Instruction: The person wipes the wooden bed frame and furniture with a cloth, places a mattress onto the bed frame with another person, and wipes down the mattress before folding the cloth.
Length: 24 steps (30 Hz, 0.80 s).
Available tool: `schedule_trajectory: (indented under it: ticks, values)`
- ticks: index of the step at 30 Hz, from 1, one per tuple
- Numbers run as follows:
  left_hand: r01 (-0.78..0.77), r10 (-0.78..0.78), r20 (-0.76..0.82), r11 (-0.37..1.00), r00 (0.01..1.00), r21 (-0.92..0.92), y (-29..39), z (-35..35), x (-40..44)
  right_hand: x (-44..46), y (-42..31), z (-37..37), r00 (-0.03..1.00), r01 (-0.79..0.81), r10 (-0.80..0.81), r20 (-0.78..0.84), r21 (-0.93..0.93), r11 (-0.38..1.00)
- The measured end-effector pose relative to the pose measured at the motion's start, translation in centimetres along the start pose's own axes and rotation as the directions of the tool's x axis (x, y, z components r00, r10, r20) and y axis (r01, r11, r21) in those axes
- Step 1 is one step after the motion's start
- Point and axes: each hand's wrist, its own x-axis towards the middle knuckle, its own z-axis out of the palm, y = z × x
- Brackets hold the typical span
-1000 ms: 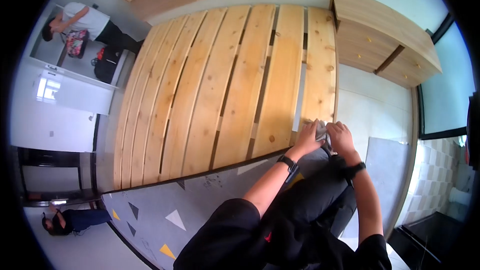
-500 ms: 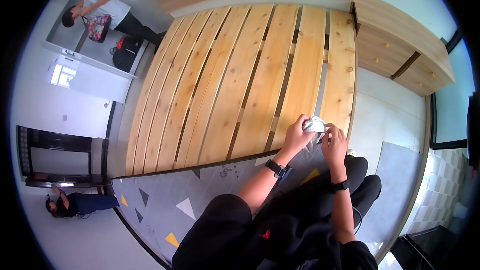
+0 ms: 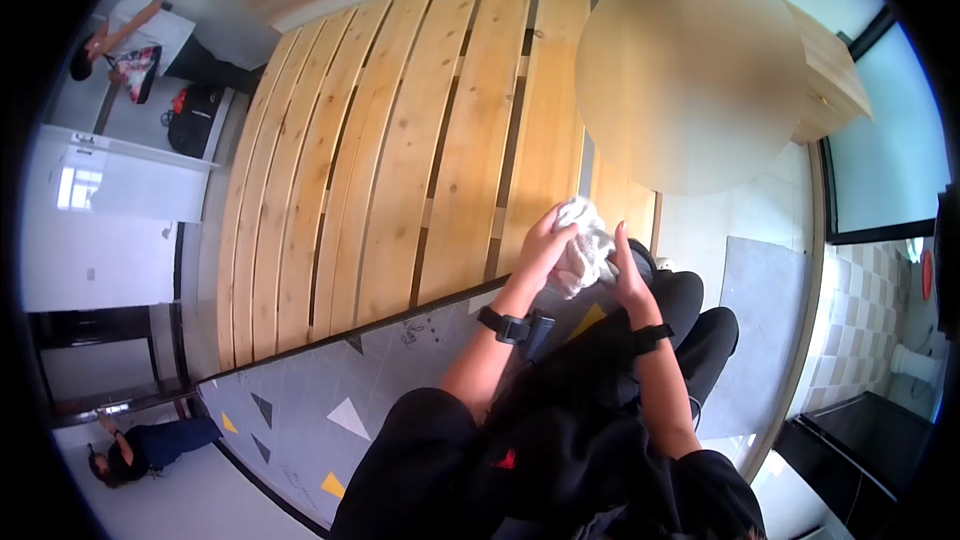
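Note:
A crumpled white cloth (image 3: 582, 250) is bunched between my two hands, above the near edge of a slatted wooden bed base (image 3: 400, 140). My left hand (image 3: 540, 252) grips the cloth from its left side, thumb across the front. On the opposite side my right hand (image 3: 628, 275) holds the cloth's right edge, with one finger pointing up and the others partly hidden. Both wrists carry black bands. Below my hands lies a grey padded surface (image 3: 300, 410) with white, yellow and dark triangles.
A wooden cabinet (image 3: 840, 90) stands at the right, partly covered by a round blur. A person (image 3: 150, 35) with a flowered bag is at upper left, near a black bag (image 3: 197, 120). Another person (image 3: 140, 447) stands at lower left. A grey mat (image 3: 765, 325) lies right.
The cloth has opened out into a larger bundle. My right hand has shifted from pinching at its end to its right side. The view has swung, so the room appears further left.

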Motion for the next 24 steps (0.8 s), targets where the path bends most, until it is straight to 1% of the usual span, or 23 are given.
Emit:
schedule_trajectory:
  ticks: [1,2,4,5,6,7,8,10,11,12,14,15,16,17,18,19,20,21,22,24]
  values:
    - [0.079,-0.079,0.019,0.997,0.997,0.007,0.4,-0.5,0.0,0.3,0.1,0.0,0.993,0.079,-0.084,-0.080,-0.062,0.995]
    - [0.074,-0.075,0.019,0.997,0.997,0.010,0.4,-1.0,0.1,0.8,0.0,0.1,0.974,0.155,-0.173,-0.148,-0.129,0.980]
    - [-0.048,0.054,-0.047,0.993,0.997,0.107,0.3,-2.3,0.6,1.4,-1.6,0.9,0.972,0.172,-0.193,-0.134,-0.152,0.973]
    - [-0.031,0.038,-0.062,0.993,0.997,0.111,0.6,-3.3,1.0,1.9,-2.3,0.8,0.945,0.263,-0.299,-0.131,-0.240,0.935]
    - [-0.056,0.056,-0.069,0.998,0.996,0.001,1.8,-3.6,0.9,2.7,-3.5,0.9,0.908,0.352,-0.406,-0.107,-0.332,0.875]
    - [-0.110,0.109,-0.095,0.994,0.989,-0.009,2.5,-4.0,1.3,3.6,-4.7,1.7,0.862,0.468,-0.506,-0.024,-0.346,0.813]
    - [-0.162,0.159,-0.125,0.987,0.979,-0.020,3.1,-4.2,1.8,4.4,-5.9,2.4,0.861,0.478,-0.508,0.008,-0.354,0.804]
    - [-0.220,0.218,-0.193,0.975,0.957,0.010,4.3,-4.4,2.8,5.6,-8.3,3.7,0.752,0.591,-0.639,0.160,-0.592,0.548]
    - [-0.245,0.248,-0.243,0.969,0.938,0.043,4.7,-4.3,3.0,6.4,-9.0,3.7,0.757,0.598,-0.625,0.190,-0.587,0.546]
    - [-0.248,0.250,-0.277,0.968,0.928,0.043,3.6,-4.1,3.5,7.0,-9.3,3.3,0.687,0.611,-0.692,0.221,-0.691,0.386]
    - [-0.089,0.173,-0.377,0.969,0.910,0.230,0.0,-4.6,5.6,8.7,-9.0,2.6,0.519,0.562,-0.799,0.304,-0.825,0.051]
    - [-0.013,0.087,-0.385,0.981,0.919,0.191,-1.3,-4.2,5.7,9.6,-7.8,0.8,0.516,0.500,-0.811,0.275,-0.866,0.025]
    - [0.087,0.037,-0.454,0.964,0.890,0.250,-4.6,-4.4,6.7,10.1,-6.6,-1.1,0.516,0.504,-0.809,0.281,-0.863,0.022]
    - [0.161,-0.041,-0.460,0.961,0.887,0.226,-5.8,-4.2,6.4,10.1,-5.3,-3.1,0.688,0.402,-0.683,0.243,-0.912,0.080]
    - [0.233,-0.116,-0.461,0.951,0.880,0.205,-6.6,-4.0,6.4,10.3,-4.5,-4.6,0.826,0.284,-0.534,0.182,-0.952,0.115]
    - [0.234,-0.120,-0.454,0.951,0.883,0.204,-7.4,-3.8,6.1,10.5,-3.8,-5.9,0.826,0.277,-0.536,0.175,-0.954,0.115]
    - [0.203,-0.072,-0.449,0.946,0.890,0.251,-8.6,-3.6,5.4,10.4,-2.5,-7.3,0.856,0.337,-0.407,0.320,-0.941,-0.031]
    - [0.172,-0.026,-0.443,0.941,0.896,0.293,-9.8,-3.5,4.8,9.6,-2.0,-7.5,0.863,0.410,-0.246,0.441,-0.897,-0.166]
    - [0.183,-0.040,-0.445,0.942,0.895,0.283,-10.9,-3.7,4.3,9.2,-1.6,-7.6,0.870,0.404,-0.235,0.433,-0.900,-0.163]
    - [0.157,0.043,-0.389,0.869,0.920,0.469,-13.0,-4.5,2.8,8.9,-1.2,-7.4,0.919,0.312,-0.169,0.357,-0.918,-0.244]
